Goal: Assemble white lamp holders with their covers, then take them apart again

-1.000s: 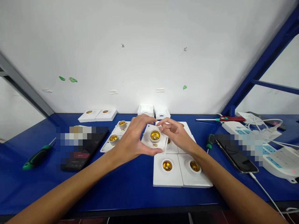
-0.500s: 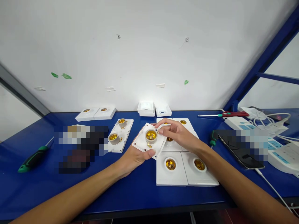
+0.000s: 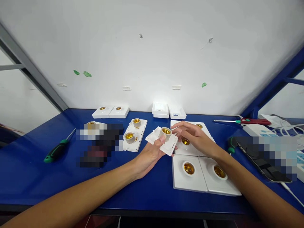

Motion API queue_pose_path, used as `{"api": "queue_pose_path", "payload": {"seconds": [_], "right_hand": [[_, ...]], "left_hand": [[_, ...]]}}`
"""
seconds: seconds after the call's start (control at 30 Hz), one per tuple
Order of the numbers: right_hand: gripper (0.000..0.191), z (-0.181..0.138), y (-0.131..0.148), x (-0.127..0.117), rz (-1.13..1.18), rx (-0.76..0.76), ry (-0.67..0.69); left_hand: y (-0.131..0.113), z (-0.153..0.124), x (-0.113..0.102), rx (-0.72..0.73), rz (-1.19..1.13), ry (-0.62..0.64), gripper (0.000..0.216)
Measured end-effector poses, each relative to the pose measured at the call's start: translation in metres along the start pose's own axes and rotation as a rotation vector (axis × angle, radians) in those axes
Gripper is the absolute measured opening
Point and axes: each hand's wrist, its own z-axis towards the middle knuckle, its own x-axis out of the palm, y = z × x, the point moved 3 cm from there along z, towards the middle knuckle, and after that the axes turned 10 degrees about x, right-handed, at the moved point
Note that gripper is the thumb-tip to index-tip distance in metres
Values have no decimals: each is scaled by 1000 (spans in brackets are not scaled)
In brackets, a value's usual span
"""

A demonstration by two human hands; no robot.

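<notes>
My left hand [image 3: 150, 155] holds up a white square lamp-holder plate [image 3: 162, 141] with a brass-lined socket, palm under it and thumb against the socket. My right hand [image 3: 196, 138] hovers just right of the plate, fingers loosely curled and slightly apart, fingertips near its edge, over other white socket plates [image 3: 190, 148]. Two more finished socket plates [image 3: 204, 177] lie side by side near the front edge, under my right forearm.
A pair of open socket bases [image 3: 134, 135] lies left of my hands. White plates [image 3: 111, 111] and small boxes [image 3: 168, 110] line the wall. A green-handled screwdriver [image 3: 58, 151] lies far left. On the right are a red-handled tool [image 3: 247, 121], a phone, power strips and cables.
The view shifted, so everything sits further right. My left hand tilted the plate flatter and lower, thumb now on the socket. My right hand drew slightly away from it.
</notes>
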Motion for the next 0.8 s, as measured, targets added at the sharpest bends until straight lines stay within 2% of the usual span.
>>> {"api": "queue_pose_path", "payload": {"seconds": [0.13, 0.3, 0.47, 0.6, 0.67, 0.7, 0.8], "right_hand": [[24, 4, -7, -2, -97, -50, -97], [26, 6, -9, -5, -195, -26, -114], [29, 10, -4, -10, -513, -11, -176], [21, 32, 0, -28, -794, -80, -335], [21, 49, 0, -39, -1016, -86, -438], [25, 58, -1, -42, -1176, -58, -432], [35, 81, -4, -47, -1304, -3, -408]], "left_hand": [[3, 3, -2, -1, -73, -44, 48], [3, 0, -2, 24, -94, -122, 50], [4, -3, -7, -5, -133, -198, 59], [0, -1, -7, -24, -178, -174, 70], [-3, 0, -7, -24, -197, -155, 75], [-3, 1, -7, -22, -205, -149, 76], [-3, 3, -8, -20, -216, -127, 78]]}}
